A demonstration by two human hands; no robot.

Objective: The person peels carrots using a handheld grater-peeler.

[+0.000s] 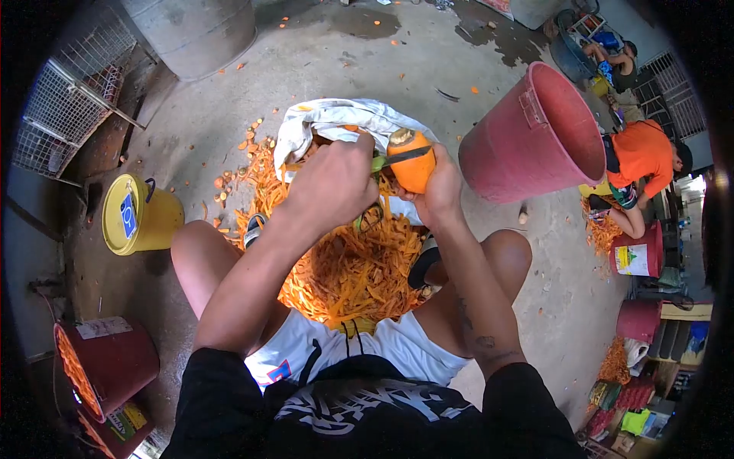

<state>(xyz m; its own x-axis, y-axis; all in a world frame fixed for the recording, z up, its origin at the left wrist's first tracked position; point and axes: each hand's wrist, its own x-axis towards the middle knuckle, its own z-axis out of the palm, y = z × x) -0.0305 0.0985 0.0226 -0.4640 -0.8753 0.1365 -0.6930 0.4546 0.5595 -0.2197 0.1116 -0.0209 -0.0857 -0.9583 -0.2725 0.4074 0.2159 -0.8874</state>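
My left hand (336, 180) is closed around the green handle of a knife (409, 155), whose dark blade lies across the upper part of a carrot. My right hand (441, 187) grips this thick orange carrot (414, 172) from the side and below, with its pale stem end facing up. Under both hands, between my legs, lies a large heap of carrot peelings (352, 268). A white sack (359, 115) with its mouth open sits just beyond the hands, and part of its inside is hidden by my left hand.
A big red bucket (497, 145) stands tilted at the right, a yellow lidded bucket (141, 214) at the left. Carrot-filled red buckets (115, 367) are at lower left. A grey drum (195, 38) stands behind. A person in orange (642, 157) bends over at far right.
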